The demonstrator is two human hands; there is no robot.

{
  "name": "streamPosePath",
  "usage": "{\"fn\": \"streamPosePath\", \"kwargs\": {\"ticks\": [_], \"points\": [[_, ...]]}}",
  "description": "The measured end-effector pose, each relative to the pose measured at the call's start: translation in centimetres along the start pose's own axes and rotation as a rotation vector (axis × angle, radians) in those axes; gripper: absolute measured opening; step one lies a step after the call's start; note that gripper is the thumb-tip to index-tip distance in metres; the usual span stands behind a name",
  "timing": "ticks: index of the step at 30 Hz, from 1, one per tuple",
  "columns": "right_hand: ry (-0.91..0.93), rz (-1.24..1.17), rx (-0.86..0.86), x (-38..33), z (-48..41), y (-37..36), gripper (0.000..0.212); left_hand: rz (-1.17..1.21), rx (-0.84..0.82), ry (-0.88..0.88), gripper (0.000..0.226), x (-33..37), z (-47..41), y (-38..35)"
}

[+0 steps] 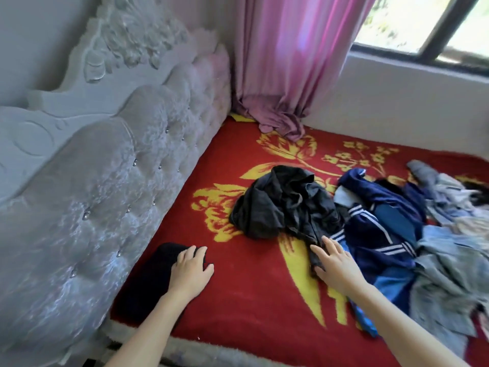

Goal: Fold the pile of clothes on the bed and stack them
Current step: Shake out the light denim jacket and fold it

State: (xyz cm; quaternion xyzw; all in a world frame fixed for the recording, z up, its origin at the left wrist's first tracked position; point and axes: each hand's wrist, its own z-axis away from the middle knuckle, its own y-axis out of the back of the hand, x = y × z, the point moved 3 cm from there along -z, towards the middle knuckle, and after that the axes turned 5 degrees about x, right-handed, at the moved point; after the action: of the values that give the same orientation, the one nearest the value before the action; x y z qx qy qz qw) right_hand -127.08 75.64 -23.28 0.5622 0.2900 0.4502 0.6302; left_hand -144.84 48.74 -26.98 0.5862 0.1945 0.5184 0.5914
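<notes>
While the left hand lies flat on a dark folded piece, its fingers spread and straight, it seems to be pressing that piece down and marking the spot for the stack. The spot is against the headboard edge of the bed, towards the near corner and well apart from the unfolded clothes. The right hand reaches to the middle of the bed. Its fingers, also straight and a little spread, rest on the trailing end of a black garment; no curl around the cloth shows, so this looks like a touch before a pull, not a hold.

That black garment is crumpled in a loose heap, thin and creased, with one narrow tail running out under the right hand. Just beside it, along the right edge of the bed, sprawls the pile of clothes. A navy jacket with white stripes touches the black heap, and grey and pale blue pieces are tangled beyond it. Only one piece appears folded, so most of the task remains.
</notes>
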Motion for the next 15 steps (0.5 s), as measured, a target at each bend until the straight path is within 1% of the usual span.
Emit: {"fn": "streamPosePath", "kwargs": {"ticks": [1, 2, 3, 4, 5, 6, 8, 12, 14, 15], "points": [[-0.041, -0.017, 0.027, 1.3, 0.9, -0.3, 0.067, 0.012, -0.004, -0.017, 0.055, 0.7, 0.4, -0.2], [-0.074, 0.007, -0.005, 2.6, 1.9, -0.7, 0.073, 0.025, -0.009, -0.034, 0.055, 1.3, 0.6, -0.2], [-0.098, 0.027, 0.023, 3.5, 2.7, -0.8, 0.077, 0.034, -0.014, -0.049, 0.055, 2.0, 0.9, -0.2], [-0.132, 0.009, -0.006, 4.1, 3.7, -0.7, 0.077, 0.037, -0.016, -0.066, 0.055, 2.7, 1.0, -0.2], [-0.16, -0.01, 0.033, 4.9, 4.7, -0.7, 0.071, 0.033, -0.013, -0.082, 0.055, 3.4, 1.1, 0.0], [-0.189, -0.038, 0.028, 6.0, 5.3, -1.0, 0.063, 0.024, -0.004, -0.1, 0.055, 4.2, 1.0, 0.2], [-0.296, -0.12, 0.061, 8.5, 6.5, -0.9, 0.057, 0.006, 0.018, -0.14, 0.055, 6.2, 0.6, 0.4], [-0.382, -0.204, 0.091, 13.1, 8.7, -1.9, 0.058, -0.005, 0.036, -0.237, 0.054, 11.9, -0.5, -0.1], [-0.404, -0.287, 0.172, 16.4, 9.5, -2.6, 0.057, -0.002, 0.026, -0.295, 0.055, 15.7, -0.9, -1.2], [-0.417, -0.276, 0.186, 18.2, 10.0, -2.8, 0.056, -0.009, 0.023, -0.321, 0.055, 17.8, -1.0, -1.8]]}}
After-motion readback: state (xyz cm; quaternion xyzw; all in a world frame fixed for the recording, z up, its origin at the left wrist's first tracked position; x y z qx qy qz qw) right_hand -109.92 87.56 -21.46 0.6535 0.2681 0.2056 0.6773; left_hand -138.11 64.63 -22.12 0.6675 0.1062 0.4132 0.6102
